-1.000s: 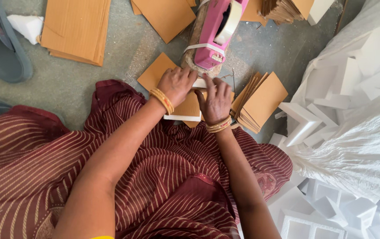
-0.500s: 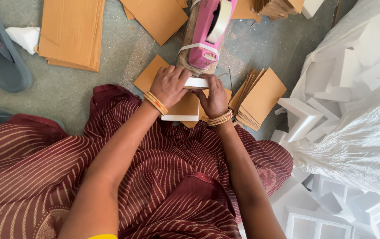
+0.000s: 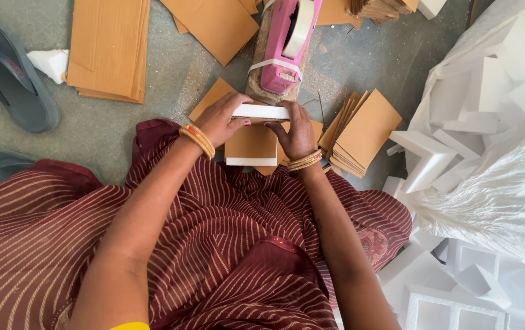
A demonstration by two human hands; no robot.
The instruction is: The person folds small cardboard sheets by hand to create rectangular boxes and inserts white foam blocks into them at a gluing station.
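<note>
I hold a small white foam block (image 3: 261, 111) between both hands, my left hand (image 3: 221, 119) closed on its left end and my right hand (image 3: 297, 130) closed on its right end. The grip keeps it just in front of the pink tape dispenser (image 3: 288, 46) and above a cardboard piece (image 3: 251, 145) lying on the floor (image 3: 171, 79). A fanned stack of cardboard sheets (image 3: 363, 131) lies just right of my right hand, and white foam pieces (image 3: 433, 159) are piled beyond it.
</note>
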